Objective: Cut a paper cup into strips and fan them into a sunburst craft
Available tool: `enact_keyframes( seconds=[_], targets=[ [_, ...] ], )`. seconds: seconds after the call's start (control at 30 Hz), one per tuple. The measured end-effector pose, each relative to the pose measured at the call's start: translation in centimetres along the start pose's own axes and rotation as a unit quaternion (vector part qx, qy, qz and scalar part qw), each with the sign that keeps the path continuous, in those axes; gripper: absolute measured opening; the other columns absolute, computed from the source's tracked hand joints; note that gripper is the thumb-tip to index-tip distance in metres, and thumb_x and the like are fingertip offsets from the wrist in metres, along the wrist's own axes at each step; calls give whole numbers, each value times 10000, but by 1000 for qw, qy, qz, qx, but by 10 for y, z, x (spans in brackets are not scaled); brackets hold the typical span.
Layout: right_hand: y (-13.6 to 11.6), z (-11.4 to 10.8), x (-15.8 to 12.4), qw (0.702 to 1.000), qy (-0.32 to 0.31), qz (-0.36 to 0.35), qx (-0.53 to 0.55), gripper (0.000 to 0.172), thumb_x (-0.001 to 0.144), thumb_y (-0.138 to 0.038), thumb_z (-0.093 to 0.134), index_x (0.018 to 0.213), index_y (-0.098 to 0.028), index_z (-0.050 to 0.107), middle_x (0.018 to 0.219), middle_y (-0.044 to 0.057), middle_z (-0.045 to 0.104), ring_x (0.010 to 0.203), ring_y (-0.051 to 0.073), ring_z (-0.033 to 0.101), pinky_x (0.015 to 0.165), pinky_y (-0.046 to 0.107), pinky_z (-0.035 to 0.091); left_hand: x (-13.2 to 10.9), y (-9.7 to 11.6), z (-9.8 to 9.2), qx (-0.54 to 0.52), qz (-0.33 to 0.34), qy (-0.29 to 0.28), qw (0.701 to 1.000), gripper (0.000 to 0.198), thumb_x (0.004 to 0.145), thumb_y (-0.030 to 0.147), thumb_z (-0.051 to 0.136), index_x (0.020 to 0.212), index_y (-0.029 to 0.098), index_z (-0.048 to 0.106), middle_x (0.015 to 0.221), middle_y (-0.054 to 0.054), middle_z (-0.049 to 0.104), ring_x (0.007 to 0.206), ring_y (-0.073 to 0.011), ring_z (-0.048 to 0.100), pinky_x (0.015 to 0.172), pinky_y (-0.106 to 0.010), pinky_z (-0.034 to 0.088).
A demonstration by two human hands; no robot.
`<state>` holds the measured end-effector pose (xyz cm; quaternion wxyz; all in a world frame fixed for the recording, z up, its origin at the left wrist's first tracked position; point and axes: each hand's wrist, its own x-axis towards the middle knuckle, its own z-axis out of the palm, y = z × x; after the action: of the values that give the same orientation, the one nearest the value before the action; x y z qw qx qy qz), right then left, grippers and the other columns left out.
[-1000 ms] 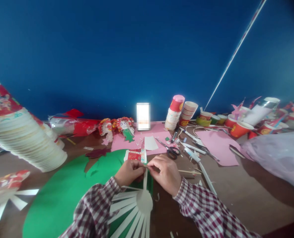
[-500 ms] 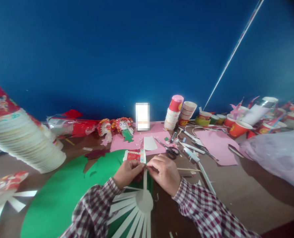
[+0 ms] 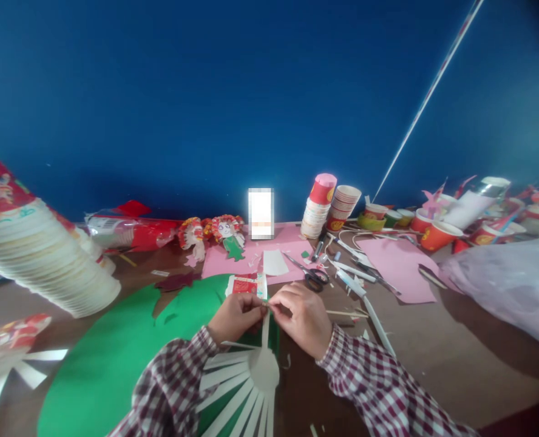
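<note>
Both hands meet at the tip of one upright strip of a cut white paper cup (image 3: pixel 264 369), whose round base faces up and whose other strips fan toward me. My left hand (image 3: pixel 237 317) pinches that strip's end from the left. From the right, my right hand (image 3: pixel 302 317) pinches the same end, its fingertips nearly touching the left ones. Just beyond the fingers lies a red and white printed cup piece (image 3: pixel 247 285). Under the left hand and part of the cup is a green paper sheet (image 3: pixel 110 346).
Black scissors (image 3: pixel 315 278), pens and a glue gun (image 3: pixel 351 283) lie right of centre. Stacked cups (image 3: pixel 317 206) stand behind them. A tall cup stack (image 3: pixel 46 249) leans at left. Pink paper (image 3: pixel 394 267) and a plastic bag (image 3: pixel 506 285) are at right.
The white cup has shifted very slightly left, and the fingers have moved a little at the strip's end. Both hands keep their pinch.
</note>
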<state>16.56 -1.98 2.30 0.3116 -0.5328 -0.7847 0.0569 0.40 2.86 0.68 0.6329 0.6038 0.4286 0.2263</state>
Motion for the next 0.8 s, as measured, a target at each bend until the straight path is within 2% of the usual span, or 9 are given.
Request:
enact_keyframes(
  seconds=[0.4,0.63,0.8],
  targets=[
    [0,2,1,999,-1,-36,-31,89,800,-165,549,728,-186,594,717,14,582,745,141,490,674,243,369,-1,-1,0,-22,-3,-3,1000,184,620,298,600,642,118,572,482,28,537,424,-74,466,439,-194,370],
    [1,3,0,997,1,-55,-48,90,807,-170,540,747,-184,607,725,18,589,743,144,486,669,250,371,-2,2,1,-29,-3,3,1000,312,644,432,594,597,130,529,486,35,507,445,-77,463,439,-196,388],
    [2,2,1,999,2,-37,-33,87,813,-171,537,764,-191,607,746,17,597,754,139,505,679,243,378,0,0,1,-18,-17,16,1000,353,625,483,600,604,140,521,481,52,484,453,-79,464,448,-196,396]
  ],
)
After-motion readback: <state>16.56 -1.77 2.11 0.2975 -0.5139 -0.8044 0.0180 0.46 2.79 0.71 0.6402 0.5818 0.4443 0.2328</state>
